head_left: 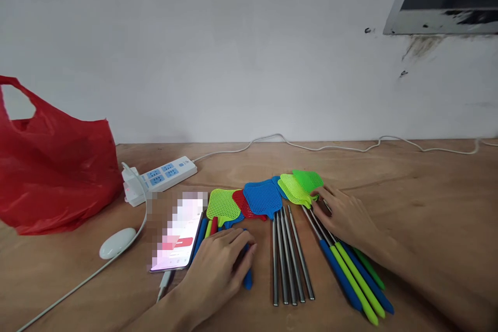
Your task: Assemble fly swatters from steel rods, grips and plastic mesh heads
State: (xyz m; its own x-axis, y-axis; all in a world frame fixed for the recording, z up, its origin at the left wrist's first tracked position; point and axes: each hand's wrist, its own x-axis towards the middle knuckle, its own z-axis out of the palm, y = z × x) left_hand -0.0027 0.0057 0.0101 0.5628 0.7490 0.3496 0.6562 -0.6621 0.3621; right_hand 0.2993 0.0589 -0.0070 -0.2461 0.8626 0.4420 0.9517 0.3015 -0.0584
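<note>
My left hand is curled over a group of loose coloured handles, its fingers and thumb closed about a blue handle. Red and lime handles poke out beyond its knuckles. At the right, my right hand has its fingers bent at the neck of a green fly swatter head. Metal rods with blue, lime and green handles run below that hand. Overlapping mesh heads, among them a blue swatter head and a lime one, form a row. Several bare metal rods lie between my hands.
A lit phone lies left of my left hand, a cable at its lower end. Farther left are a white power strip, a white oval device and a red plastic bag. A white cord runs along the wall.
</note>
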